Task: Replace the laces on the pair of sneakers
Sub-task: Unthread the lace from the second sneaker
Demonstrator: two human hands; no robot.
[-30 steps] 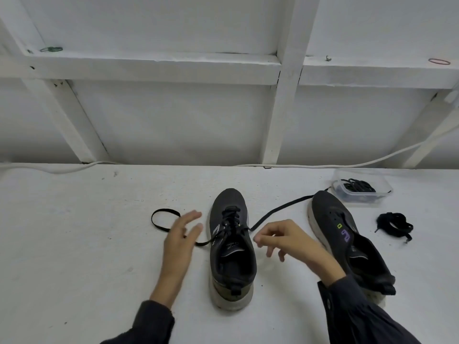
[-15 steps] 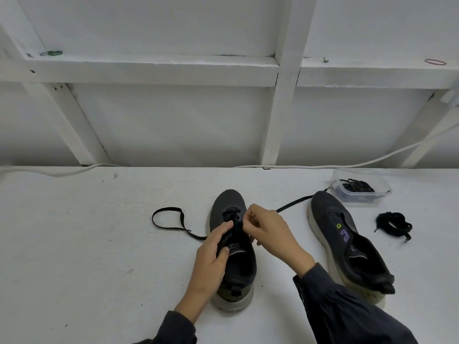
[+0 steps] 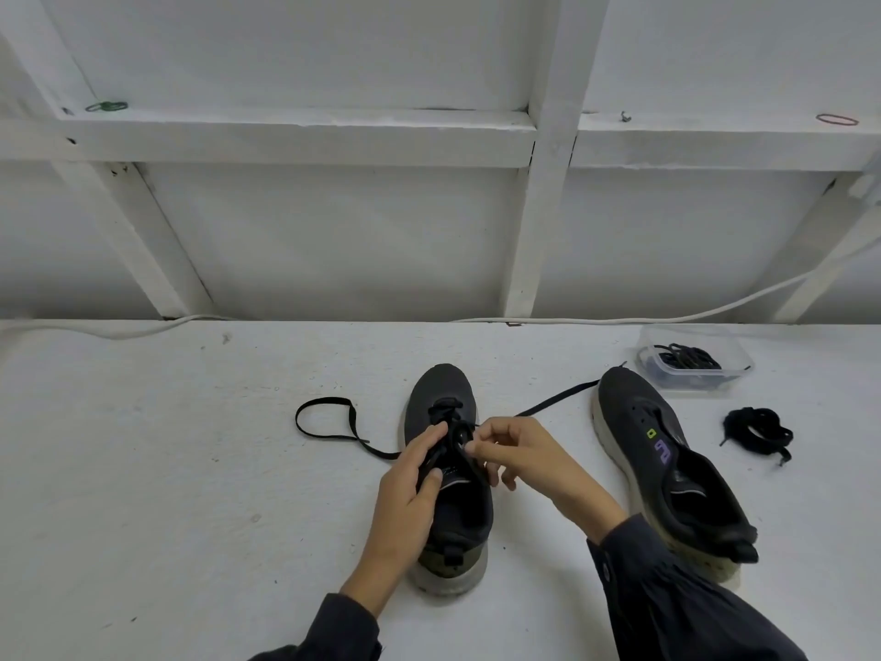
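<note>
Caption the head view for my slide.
Left hand holds the centre sneaker, right hand pinches its black lace; the unlaced second sneaker, a lace bundle and a lace tub lie beside.

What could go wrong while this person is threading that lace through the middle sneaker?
The lace runs right up to the second sneaker's toe, so a pull by the right hand might snag it there. On the other side it lies in a loop on the table; tugging could cinch that into a knot.
</note>
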